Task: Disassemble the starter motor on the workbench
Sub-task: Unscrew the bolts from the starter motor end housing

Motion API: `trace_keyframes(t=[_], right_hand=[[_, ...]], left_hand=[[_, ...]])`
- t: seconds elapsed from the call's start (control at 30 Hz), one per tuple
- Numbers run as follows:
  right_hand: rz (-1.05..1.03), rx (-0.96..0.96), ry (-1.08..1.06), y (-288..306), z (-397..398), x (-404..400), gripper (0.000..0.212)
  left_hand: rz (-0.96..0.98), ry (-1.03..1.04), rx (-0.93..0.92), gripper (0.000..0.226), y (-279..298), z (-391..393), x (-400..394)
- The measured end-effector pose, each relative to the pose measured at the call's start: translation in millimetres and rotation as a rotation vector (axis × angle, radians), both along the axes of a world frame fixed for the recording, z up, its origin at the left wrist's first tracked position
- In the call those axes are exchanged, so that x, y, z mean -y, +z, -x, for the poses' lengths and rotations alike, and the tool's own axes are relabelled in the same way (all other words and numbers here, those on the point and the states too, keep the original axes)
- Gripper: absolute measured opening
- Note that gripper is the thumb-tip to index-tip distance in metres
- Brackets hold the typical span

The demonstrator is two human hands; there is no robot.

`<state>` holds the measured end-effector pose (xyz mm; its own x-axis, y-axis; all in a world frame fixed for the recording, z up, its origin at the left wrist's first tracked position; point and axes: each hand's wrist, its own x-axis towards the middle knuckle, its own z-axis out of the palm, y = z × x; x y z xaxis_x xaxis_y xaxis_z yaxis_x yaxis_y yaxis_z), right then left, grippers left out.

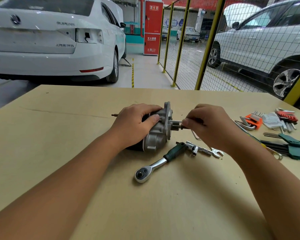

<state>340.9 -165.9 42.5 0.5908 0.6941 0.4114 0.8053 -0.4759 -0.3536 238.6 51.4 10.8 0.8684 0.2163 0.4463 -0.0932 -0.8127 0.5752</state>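
The starter motor (158, 132) lies on its side in the middle of the wooden workbench (59, 135), its silver flanged housing facing right. My left hand (137, 123) grips its body from above, thumb against the housing. My right hand (208, 123) pinches a thin metal tool (176, 121) whose shaft runs left into the flange. A thin rod (114, 115) sticks out from behind my left hand on the left side.
A ratchet wrench (156, 164) with a green grip lies just in front of the motor, beside a socket piece (194, 148) and a small spanner (216, 153). Hex key sets in orange (253, 119), red (286, 116) and green (294, 146) holders sit at the right. Cars and a yellow mesh fence (210, 40) stand beyond the bench.
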Motion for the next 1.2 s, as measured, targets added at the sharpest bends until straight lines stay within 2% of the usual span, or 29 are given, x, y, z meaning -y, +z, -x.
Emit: trace_keyframes(t=[0.2, 0.37, 0.5, 0.77, 1.0, 1.2], right_hand=[[0.035, 0.148, -0.068, 3.4, 6.9, 1.1, 0.009], [-0.052, 0.011, 0.020, 0.4, 6.0, 2.5, 0.004], [-0.031, -0.060, 0.022, -2.6, 2.9, 1.0, 0.023], [-0.071, 0.104, -0.039, -0.3, 4.4, -0.3, 0.006], [-0.055, 0.046, 0.033, 1.6, 5.9, 1.5, 0.008], [0.028, 0.105, 0.003, 2.0, 4.4, -2.9, 0.014]], left_hand=[[-0.004, -0.005, -0.002, 0.047, -0.6, 0.3, 0.8], [0.000, 0.001, -0.006, 0.047, 1.0, 1.0, 1.5], [0.000, 0.007, -0.011, 0.049, 1.3, 0.7, 0.6], [-0.012, 0.008, -0.014, 0.049, 1.2, 0.8, 0.4], [-0.018, 0.004, -0.006, 0.048, 2.0, 1.1, 2.0], [-0.029, 0.004, -0.013, 0.050, 1.7, 0.8, 0.9]])
